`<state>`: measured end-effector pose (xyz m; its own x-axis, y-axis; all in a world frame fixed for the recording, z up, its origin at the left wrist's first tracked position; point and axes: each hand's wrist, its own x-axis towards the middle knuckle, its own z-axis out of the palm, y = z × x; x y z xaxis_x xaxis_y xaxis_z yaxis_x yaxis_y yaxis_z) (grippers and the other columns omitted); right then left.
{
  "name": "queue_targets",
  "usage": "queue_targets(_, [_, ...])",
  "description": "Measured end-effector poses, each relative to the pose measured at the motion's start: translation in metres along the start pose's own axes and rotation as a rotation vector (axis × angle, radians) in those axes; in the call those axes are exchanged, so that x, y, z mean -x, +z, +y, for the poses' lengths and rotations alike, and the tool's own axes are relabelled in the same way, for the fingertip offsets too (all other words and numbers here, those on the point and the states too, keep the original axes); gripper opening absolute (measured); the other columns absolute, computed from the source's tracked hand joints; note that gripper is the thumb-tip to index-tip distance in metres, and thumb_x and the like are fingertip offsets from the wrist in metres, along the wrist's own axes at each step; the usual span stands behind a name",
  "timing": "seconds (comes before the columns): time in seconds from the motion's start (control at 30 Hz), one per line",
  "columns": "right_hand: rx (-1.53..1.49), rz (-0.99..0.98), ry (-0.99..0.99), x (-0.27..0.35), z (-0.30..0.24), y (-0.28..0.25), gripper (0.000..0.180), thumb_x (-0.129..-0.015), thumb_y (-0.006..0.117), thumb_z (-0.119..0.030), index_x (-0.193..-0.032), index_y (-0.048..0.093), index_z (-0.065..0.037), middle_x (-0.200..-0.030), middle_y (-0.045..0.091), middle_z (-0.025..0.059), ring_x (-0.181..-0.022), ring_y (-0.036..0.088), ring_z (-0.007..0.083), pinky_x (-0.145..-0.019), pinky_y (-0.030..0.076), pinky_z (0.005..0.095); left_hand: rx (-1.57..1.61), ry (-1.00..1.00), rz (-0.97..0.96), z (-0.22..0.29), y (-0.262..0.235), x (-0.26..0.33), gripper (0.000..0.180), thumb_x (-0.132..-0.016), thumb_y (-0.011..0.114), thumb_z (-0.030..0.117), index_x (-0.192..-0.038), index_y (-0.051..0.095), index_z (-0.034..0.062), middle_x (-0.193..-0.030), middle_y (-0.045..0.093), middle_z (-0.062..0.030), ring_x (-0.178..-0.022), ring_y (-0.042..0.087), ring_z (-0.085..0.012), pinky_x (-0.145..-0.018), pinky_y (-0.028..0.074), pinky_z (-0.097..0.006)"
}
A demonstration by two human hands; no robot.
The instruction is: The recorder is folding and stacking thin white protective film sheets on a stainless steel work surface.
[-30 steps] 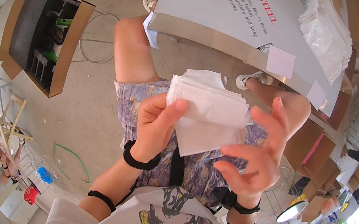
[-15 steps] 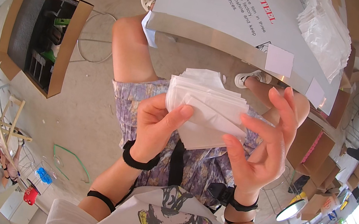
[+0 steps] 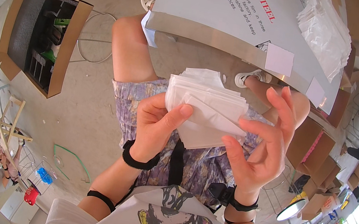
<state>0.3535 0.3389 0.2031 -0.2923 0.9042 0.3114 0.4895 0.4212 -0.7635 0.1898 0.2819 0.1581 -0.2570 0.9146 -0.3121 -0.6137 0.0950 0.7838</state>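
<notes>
White fanned stack of thin paper sheets [image 3: 207, 105] pinched in left hand [image 3: 155, 129], thumb on top. Right hand [image 3: 262, 146] open, fingertips [image 3: 231, 146] touching stack's right edge.

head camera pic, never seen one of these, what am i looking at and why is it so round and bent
This picture comes from a wide fisheye camera worn on a person's head, looking down at their own lap and hands. That lens bends straight edges near the rim, which gives the round look. No machine is involved, only two bare hands. The person is seated, with patterned shorts and bare knees below the hands.

The left hand grips a fanned stack of white sheets, thumb on top. The right hand is open, its fingertips touching the stack's right edge.

Above the knees is a grey table with printed film on it, and a pile of clear plastic bags on its right part. On the floor to the left stands an open cardboard box.
</notes>
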Motion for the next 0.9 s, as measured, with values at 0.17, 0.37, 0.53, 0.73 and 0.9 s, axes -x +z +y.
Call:
queue_targets(0.17, [-0.040,-0.006,0.012,0.002,0.003,0.001,0.022,-0.059,0.076,-0.005,-0.078,0.066,-0.009,-0.121,0.053,0.0159,-0.121,0.040,0.0395,-0.098,0.034,0.0465,0.019,0.024,-0.024,-0.001,0.000,0.000,0.018,-0.087,0.061,0.011,-0.098,0.064,-0.0030,-0.092,0.066,-0.0056,-0.082,0.058,-0.0078,-0.073,0.046,-0.022])
queue_targets(0.37, [-0.030,-0.062,-0.013,0.002,-0.001,-0.001,0.021,-0.056,0.069,-0.001,-0.073,0.065,-0.013,-0.121,0.053,0.0138,-0.122,0.038,0.0402,-0.098,0.033,0.0463,0.172,-0.025,-0.005,-0.001,-0.005,-0.002,0.026,-0.092,0.053,0.016,-0.104,0.062,-0.0048,-0.101,0.065,-0.0099,-0.090,0.060,-0.0128,-0.081,0.045,-0.027])
queue_targets(0.53, [-0.028,-0.124,-0.079,0.006,0.005,-0.004,0.021,-0.057,0.064,0.001,-0.074,0.066,-0.011,-0.120,0.053,0.0150,-0.121,0.039,0.0409,-0.098,0.034,0.0468,0.137,-0.075,0.028,0.000,-0.007,-0.005,0.026,-0.091,0.054,0.018,-0.103,0.062,-0.0041,-0.100,0.065,-0.0098,-0.089,0.061,-0.0144,-0.081,0.046,-0.028])
queue_targets(0.73, [-0.402,0.019,0.174,0.014,0.015,-0.006,0.035,-0.065,0.055,0.006,-0.100,0.060,0.002,-0.124,0.048,0.0207,-0.120,0.043,0.0348,-0.100,0.032,0.0426,0.160,-0.241,0.105,0.007,-0.003,-0.014,0.024,-0.090,0.053,0.017,-0.104,0.060,-0.0021,-0.100,0.065,-0.0100,-0.090,0.062,-0.0166,-0.080,0.049,-0.029])
queue_targets(0.9, [-0.472,-0.034,0.248,0.011,0.014,-0.004,0.049,-0.068,0.049,0.011,-0.116,0.050,0.003,-0.126,0.047,0.0187,-0.118,0.045,0.0288,-0.101,0.033,0.0384,0.315,-0.454,0.132,0.005,-0.004,-0.018,0.034,-0.091,0.049,0.021,-0.113,0.053,-0.0043,-0.107,0.062,-0.0134,-0.095,0.062,-0.0210,-0.084,0.050,-0.033])
